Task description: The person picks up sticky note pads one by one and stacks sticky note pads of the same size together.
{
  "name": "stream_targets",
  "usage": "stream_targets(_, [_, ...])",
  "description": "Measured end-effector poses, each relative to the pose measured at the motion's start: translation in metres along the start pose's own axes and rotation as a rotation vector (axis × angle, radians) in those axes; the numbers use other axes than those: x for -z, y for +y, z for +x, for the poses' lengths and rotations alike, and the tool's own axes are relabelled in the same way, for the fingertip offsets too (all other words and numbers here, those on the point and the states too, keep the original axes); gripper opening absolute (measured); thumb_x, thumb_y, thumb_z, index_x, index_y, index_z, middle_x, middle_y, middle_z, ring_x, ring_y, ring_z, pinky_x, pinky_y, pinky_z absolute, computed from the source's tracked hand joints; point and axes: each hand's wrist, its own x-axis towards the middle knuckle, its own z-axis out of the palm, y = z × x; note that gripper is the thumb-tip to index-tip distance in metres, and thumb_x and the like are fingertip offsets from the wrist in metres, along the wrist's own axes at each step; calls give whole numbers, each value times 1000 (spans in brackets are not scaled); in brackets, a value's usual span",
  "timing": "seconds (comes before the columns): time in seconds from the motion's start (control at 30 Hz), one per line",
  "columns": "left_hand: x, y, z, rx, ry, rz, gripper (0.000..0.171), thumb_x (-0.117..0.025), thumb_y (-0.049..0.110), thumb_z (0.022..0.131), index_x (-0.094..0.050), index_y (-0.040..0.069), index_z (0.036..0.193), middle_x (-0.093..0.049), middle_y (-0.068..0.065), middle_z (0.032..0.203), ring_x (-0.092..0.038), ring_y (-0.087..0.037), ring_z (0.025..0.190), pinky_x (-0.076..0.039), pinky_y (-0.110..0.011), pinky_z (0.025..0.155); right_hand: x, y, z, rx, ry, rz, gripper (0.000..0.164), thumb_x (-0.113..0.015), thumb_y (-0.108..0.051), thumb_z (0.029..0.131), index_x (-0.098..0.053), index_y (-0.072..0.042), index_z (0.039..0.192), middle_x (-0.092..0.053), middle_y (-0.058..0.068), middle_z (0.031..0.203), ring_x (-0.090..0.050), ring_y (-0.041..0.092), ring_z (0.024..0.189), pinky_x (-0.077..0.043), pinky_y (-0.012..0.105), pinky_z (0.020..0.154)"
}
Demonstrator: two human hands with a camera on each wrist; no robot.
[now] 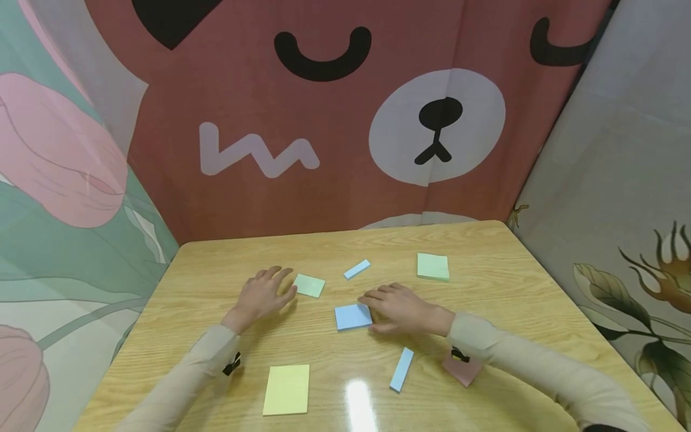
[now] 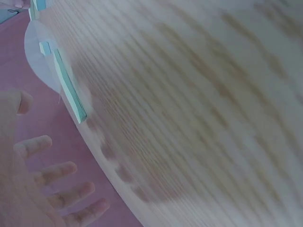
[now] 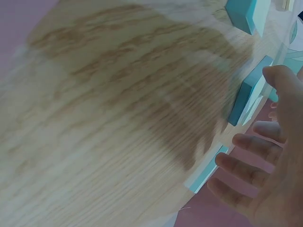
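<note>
my left hand [image 1: 263, 295] lies flat on the desk [image 1: 486, 282] with the fingers straight and a little spread, holding nothing; its fingertips are just beside the near edge of a small pale green pad of sticky notes [image 1: 309, 285], and i cannot tell whether they touch it. from the left wrist view my fingers [image 2: 52, 172] show loose and apart, with the green pad [image 2: 68, 90] seen edge-on a little beyond them. my right hand [image 1: 402, 309] also lies open, palm down, fingers straight, and its fingertips rest against the right edge of a blue pad [image 1: 353, 316] near the middle of the desk. in the right wrist view my fingers [image 3: 251, 168] are spread wide beside that blue pad [image 3: 246, 97], gripping nothing. between my hands and farther off lies a narrow blue strip pad [image 1: 357, 269], and a larger green pad [image 1: 433, 266] sits well apart towards the far right. nearer to me there is a yellow pad [image 1: 287, 389] on the left, another narrow blue strip [image 1: 402, 369] by my right forearm, and a pink pad [image 1: 462, 369] partly hidden under my right sleeve.
</note>
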Motion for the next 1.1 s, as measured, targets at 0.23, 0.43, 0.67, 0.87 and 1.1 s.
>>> stream_targets(0.23, [-1, 3, 0, -16, -11, 6, 57, -52, 49, 98, -53, 12, 142, -52, -20, 138, -51, -47, 119, -45, -65, 90, -2, -4, 3, 7, -24, -14, 63, -60, -51, 95, -52, -10, 142, -58, 7, 134, -58, 28, 116, -46, 50, 98])
stream_targets(0.43, [-3, 6, 1, -39, -11, -1, 56, -57, 45, 97, -54, 11, 141, -54, -20, 135, -53, -47, 118, -47, -64, 89, -4, -5, 4, 13, -15, -22, 61, -61, -48, 95, -53, -11, 142, -59, 6, 132, -58, 26, 114, -46, 48, 96])
stream_targets(0.67, [-7, 12, 4, -101, -25, -3, 52, -66, 36, 95, -55, 10, 139, -57, -19, 130, -56, -44, 114, -51, -60, 85, -6, -4, 6, 24, 3, -67, 54, -63, -45, 95, -58, -11, 136, -62, 4, 127, -59, 24, 111, -48, 47, 94])
stream_targets(0.87, [-7, 15, 7, -139, -57, -3, 50, -67, 32, 95, -55, 10, 138, -54, -20, 133, -55, -43, 115, -50, -60, 85, -7, -5, 6, 35, 6, -100, 51, -63, -43, 95, -60, -10, 134, -62, 3, 125, -60, 22, 109, -50, 46, 92])
stream_targets(1.1, [-9, 12, 13, -203, -33, -18, 46, -73, 18, 91, -58, 6, 133, -55, -20, 133, -58, -42, 112, -52, -56, 83, -7, -6, 7, 20, -5, -103, 51, -63, -43, 95, -59, -11, 135, -62, 2, 127, -60, 22, 110, -49, 45, 93])
